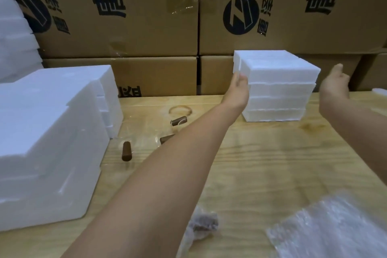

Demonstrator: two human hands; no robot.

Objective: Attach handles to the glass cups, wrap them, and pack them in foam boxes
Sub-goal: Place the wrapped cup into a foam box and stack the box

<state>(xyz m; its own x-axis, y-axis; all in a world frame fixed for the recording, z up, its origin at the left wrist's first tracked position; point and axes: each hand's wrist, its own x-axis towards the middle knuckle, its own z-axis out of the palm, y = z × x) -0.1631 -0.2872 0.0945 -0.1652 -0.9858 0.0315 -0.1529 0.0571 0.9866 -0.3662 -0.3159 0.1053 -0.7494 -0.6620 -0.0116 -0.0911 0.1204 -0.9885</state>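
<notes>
Bubble wrap (pixel 335 226) lies loose at the near right edge of the surface (pixel 261 163), with a small crumpled bundle (pixel 202 224) just beside it. Can't tell what's inside that one. Big foam boxes (pixel 52 142) are stacked on the left. Further in, three brown handles (pixel 126 151) lie loose on the wood, none on a cup, and honestly no glass cup shows anywhere.

Toward the back a smaller foam stack (pixel 276 90) stands on the surface, with both arms reaching out to it. Left hand (pixel 238 85) touches its left front corner, thumb on the front face. The rest of its fingers are hidden, so I can't tell if it's gripping or only pressing. Right hand (pixel 335 84) hangs just off the stack's right side, fingers (pixel 337 68) relaxed, holding nothing. Cardboard cartons (pixel 146 16) wall off the back.

My read: this looks like fetching foam for packing, and those loose handles mean attaching, wrapping and boxing are all left to do.
</notes>
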